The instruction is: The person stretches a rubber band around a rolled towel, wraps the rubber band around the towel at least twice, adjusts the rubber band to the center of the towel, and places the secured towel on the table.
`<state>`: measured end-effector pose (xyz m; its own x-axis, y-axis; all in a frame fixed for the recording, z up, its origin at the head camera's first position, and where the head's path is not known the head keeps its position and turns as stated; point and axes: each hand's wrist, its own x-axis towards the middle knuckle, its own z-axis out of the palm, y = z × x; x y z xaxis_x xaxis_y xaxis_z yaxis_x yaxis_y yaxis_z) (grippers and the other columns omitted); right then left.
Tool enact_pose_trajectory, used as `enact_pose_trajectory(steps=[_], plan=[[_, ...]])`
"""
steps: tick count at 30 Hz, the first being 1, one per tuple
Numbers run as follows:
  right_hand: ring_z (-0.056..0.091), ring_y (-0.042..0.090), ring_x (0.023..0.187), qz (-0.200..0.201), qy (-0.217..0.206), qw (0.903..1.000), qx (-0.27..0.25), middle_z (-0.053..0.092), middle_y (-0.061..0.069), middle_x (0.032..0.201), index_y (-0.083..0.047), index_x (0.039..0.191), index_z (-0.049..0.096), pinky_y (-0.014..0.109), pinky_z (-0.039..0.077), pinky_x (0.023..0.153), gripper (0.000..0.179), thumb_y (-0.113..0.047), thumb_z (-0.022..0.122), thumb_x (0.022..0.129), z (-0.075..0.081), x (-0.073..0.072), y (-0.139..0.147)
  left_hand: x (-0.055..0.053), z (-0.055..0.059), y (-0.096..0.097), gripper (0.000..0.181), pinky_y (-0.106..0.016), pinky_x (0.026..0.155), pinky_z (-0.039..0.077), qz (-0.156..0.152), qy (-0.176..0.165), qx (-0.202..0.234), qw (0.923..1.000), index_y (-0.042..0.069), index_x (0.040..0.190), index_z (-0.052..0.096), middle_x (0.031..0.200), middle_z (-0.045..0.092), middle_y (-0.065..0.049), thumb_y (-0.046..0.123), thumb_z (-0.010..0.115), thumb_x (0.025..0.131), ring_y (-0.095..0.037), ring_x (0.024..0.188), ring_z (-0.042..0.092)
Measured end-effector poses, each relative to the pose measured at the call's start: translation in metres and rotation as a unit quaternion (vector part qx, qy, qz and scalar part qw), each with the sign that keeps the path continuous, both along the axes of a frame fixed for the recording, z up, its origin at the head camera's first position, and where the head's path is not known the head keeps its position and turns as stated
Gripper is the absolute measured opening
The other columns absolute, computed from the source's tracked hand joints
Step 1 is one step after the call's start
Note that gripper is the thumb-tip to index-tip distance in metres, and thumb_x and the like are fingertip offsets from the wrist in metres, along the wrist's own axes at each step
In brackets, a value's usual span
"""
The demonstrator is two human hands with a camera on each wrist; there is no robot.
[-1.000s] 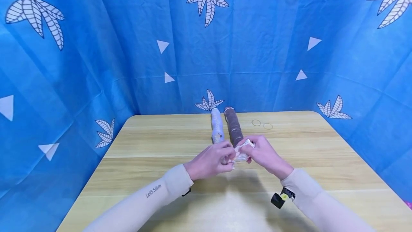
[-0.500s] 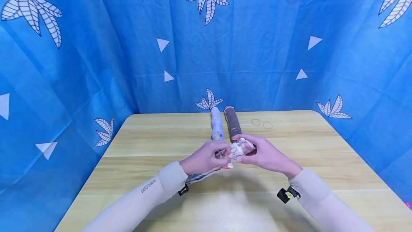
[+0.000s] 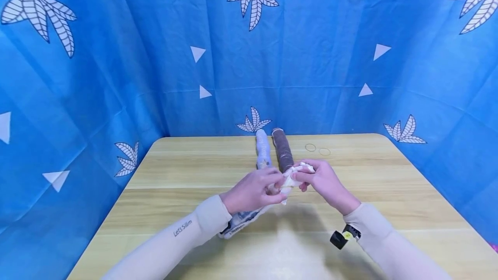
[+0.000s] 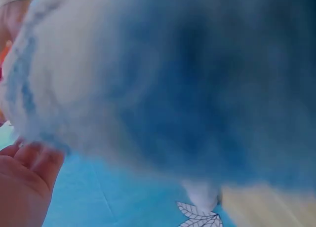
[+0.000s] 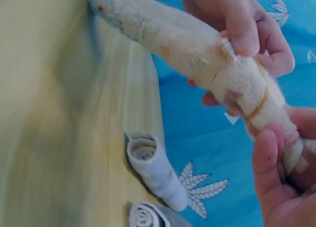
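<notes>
Rolled towel (image 5: 173, 37), a rubber band (image 5: 260, 104) around it, is gripped by the left hand (image 3: 254, 190) and right hand (image 3: 326, 185) over the tabletop (image 3: 186, 159), near a pale roll (image 3: 263, 147) and dark roll (image 3: 282, 149).

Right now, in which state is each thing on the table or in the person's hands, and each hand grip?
Patterned towel: rolled up, held.
Left-hand grip: holding this towel.
Right-hand grip: pinching its end.
Yellow band: around this towel, far side hidden.
Lavender towel: rolled up, lying on the table.
Dark towel: rolled up, beside the lavender one.
Two loose bands: lying on the table, around nothing.
</notes>
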<state>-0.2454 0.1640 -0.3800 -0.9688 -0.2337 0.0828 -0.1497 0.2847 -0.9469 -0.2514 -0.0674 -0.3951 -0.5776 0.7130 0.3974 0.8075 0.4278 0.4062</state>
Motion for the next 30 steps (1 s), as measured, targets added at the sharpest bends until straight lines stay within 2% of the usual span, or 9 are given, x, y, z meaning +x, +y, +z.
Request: enact_pose_trajectory(steps=[5,9,13,16,18,20,23,27,30], plan=[[0.060,0.014,0.063,-0.003,-0.046,0.9981,-0.042,0.068,0.005,0.081,0.008,0.103,0.068,0.028,0.055,0.060,0.025,-0.012,0.071,0.089,-0.005,0.001,0.001,0.002,0.000,-0.001,0.021,-0.012,0.057,0.040,0.012,0.046,-0.040,0.9981,0.022,0.087,0.052,0.092,0.053,0.008,0.030,0.071,0.091,-0.001,0.067,0.050],[0.063,0.018,0.065,0.033,-0.037,0.9987,-0.002,0.069,0.008,0.085,0.003,0.107,0.068,0.031,0.057,0.062,0.028,-0.017,0.074,0.089,-0.007,0.001,0.005,0.000,-0.003,-0.004,0.017,-0.016,0.058,0.041,0.000,-0.038,-0.006,0.9993,0.023,0.093,0.053,0.084,0.051,0.005,0.020,0.069,0.090,-0.005,0.070,0.050],[0.065,0.021,0.072,0.089,0.027,0.9940,0.057,0.071,0.008,0.097,-0.015,0.127,0.064,0.030,0.056,0.063,0.038,-0.022,0.075,0.091,-0.004,0.002,0.015,-0.005,-0.006,-0.005,0.020,-0.019,0.057,0.043,-0.015,-0.148,0.047,0.9877,0.024,0.099,0.053,0.084,0.054,0.005,0.013,0.067,0.089,-0.007,0.072,0.053],[0.067,0.023,0.075,0.112,0.058,0.9899,0.065,0.070,0.007,0.102,-0.024,0.135,0.059,0.030,0.055,0.063,0.046,-0.023,0.074,0.092,-0.002,0.003,0.018,-0.008,-0.006,-0.005,0.021,-0.019,0.058,0.040,-0.020,-0.175,0.059,0.9825,0.023,0.103,0.053,0.081,0.052,0.003,0.011,0.065,0.090,-0.007,0.070,0.051],[0.069,0.024,0.077,0.110,0.056,0.9905,0.062,0.071,0.008,0.102,-0.021,0.133,0.061,0.031,0.057,0.066,0.043,-0.023,0.073,0.092,-0.002,0.002,0.018,-0.008,-0.005,-0.005,0.022,-0.020,0.059,0.039,-0.021,-0.177,0.057,0.9823,0.024,0.105,0.052,0.077,0.049,0.001,0.010,0.062,0.092,-0.008,0.068,0.048],[0.071,0.025,0.080,0.090,0.040,0.9937,0.053,0.072,0.010,0.098,-0.013,0.124,0.066,0.036,0.060,0.071,0.034,-0.022,0.073,0.092,-0.003,0.000,0.015,-0.007,-0.006,-0.004,0.023,-0.021,0.059,0.038,-0.017,-0.172,0.049,0.9838,0.025,0.110,0.052,0.075,0.047,0.000,0.011,0.061,0.095,-0.009,0.066,0.046],[0.070,0.022,0.077,0.046,0.024,0.9975,0.048,0.071,0.011,0.091,-0.006,0.110,0.069,0.036,0.060,0.071,0.023,-0.019,0.073,0.091,-0.003,-0.001,0.009,-0.002,-0.008,-0.001,0.026,-0.021,0.065,0.046,0.001,-0.144,0.028,0.9892,0.028,0.121,0.053,0.088,0.058,0.004,0.021,0.064,0.098,-0.008,0.073,0.053],[0.067,0.020,0.072,-0.003,0.017,0.9994,0.031,0.069,0.011,0.085,0.001,0.100,0.066,0.033,0.059,0.066,0.019,-0.014,0.072,0.090,-0.003,0.000,0.002,0.002,-0.010,0.005,0.037,-0.027,0.084,0.055,0.040,-0.038,-0.011,0.9984,0.027,0.131,0.054,0.123,0.065,0.005,0.029,0.068,0.097,-0.008,0.094,0.064],[0.067,0.019,0.069,-0.027,0.013,0.9994,0.014,0.069,0.012,0.082,0.005,0.098,0.064,0.031,0.059,0.064,0.017,-0.009,0.070,0.090,-0.005,0.000,-0.001,0.003,-0.010,0.009,0.036,-0.027,0.085,0.057,0.062,0.041,-0.034,0.9966,0.023,0.130,0.056,0.125,0.067,0.002,0.022,0.068,0.096,-0.009,0.098,0.066]])
